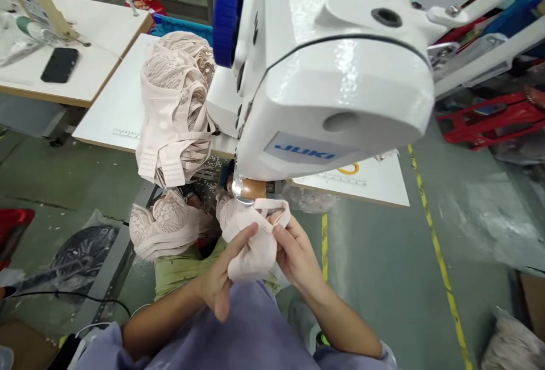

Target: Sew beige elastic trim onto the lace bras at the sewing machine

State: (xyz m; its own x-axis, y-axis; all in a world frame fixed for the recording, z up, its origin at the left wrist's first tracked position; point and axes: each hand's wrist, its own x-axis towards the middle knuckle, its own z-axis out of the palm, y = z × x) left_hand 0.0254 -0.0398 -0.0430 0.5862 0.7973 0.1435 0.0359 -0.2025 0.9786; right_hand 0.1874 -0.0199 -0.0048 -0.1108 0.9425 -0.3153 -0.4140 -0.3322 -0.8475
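A pale pink bra (255,253) is held up between both hands, just below the front of a white sewing machine (340,92). My left hand (223,273) grips its left side, the index finger lying along the fabric and the thumb apart from it; the other fingers are partly hidden. At the right, my right hand (300,253) pinches the band or strap near its upper edge, fingers closed. Part of the bra's lace cup shows behind, close to the machine's needle area, which is mostly hidden by the machine head.
A pile of matching bras (174,109) lies on the white machine table (110,97), left of the machine. More lace bras (168,225) rest over my left thigh. A black phone (60,65) lies on the neighbouring table. A red plastic stool (494,120) stands at right.
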